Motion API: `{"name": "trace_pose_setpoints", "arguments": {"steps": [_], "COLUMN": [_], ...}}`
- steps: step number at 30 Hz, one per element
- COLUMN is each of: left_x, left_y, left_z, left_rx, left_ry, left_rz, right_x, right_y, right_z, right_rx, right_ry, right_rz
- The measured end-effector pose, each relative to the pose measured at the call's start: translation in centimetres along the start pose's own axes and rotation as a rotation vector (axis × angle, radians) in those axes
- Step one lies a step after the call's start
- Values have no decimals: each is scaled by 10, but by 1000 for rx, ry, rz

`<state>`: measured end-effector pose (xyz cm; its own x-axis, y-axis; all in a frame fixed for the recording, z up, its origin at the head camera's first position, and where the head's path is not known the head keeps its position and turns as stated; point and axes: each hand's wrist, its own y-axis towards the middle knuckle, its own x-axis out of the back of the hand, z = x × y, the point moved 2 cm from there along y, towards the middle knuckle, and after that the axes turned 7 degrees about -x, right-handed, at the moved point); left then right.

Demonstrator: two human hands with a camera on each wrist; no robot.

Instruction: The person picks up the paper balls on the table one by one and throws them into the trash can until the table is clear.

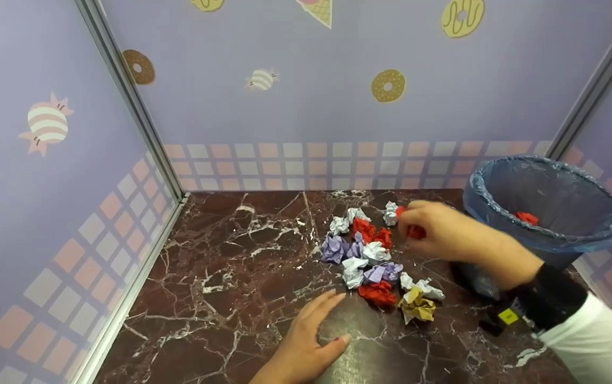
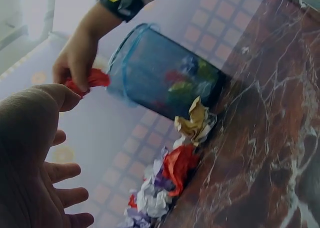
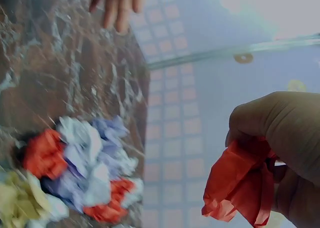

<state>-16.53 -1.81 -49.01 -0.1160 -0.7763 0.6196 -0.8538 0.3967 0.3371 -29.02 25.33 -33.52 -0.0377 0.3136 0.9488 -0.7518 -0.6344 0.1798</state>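
Nearest me, the left hand [image 1: 308, 341] is relaxed, thumb apart from its fingers. Crumpled papers [image 1: 355, 271], white, purple, red and yellow, lie between it and the right hand [image 1: 436, 229], which pinches a red paper [image 3: 227, 183]; loose edges jut past the fingers, long axis unclear. Right of that grip stands a blue-lined bin [image 1: 475, 198].
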Motion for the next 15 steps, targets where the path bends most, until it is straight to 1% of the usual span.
{"name": "trace_pose_setpoints", "arguments": {"steps": [4,5,7,12,14,15], "left_x": [-5,-6,-9,-19,-23,-25], "left_y": [8,10,15,27,32,35], "left_z": [-7,-9,-13,-24,-28,-31], "left_rx": [-3,-3,-12,-29,-40,-50], "left_ry": [-9,-14,-25,-23,-19,-21], "left_rz": [24,33,48,94,112,124], "right_x": [33,41,58,95,106,110], "right_y": [1,1,-1,-8,-13,-15], "right_z": [-14,-18,-27,-48,-57,-62], "right_rx": [-27,-49,-73,-90,-103,-128], "right_ry": [-16,-20,-53,-148,-172,-184], "right_rz": [-60,-71,-114,-227,-254,-259]}}
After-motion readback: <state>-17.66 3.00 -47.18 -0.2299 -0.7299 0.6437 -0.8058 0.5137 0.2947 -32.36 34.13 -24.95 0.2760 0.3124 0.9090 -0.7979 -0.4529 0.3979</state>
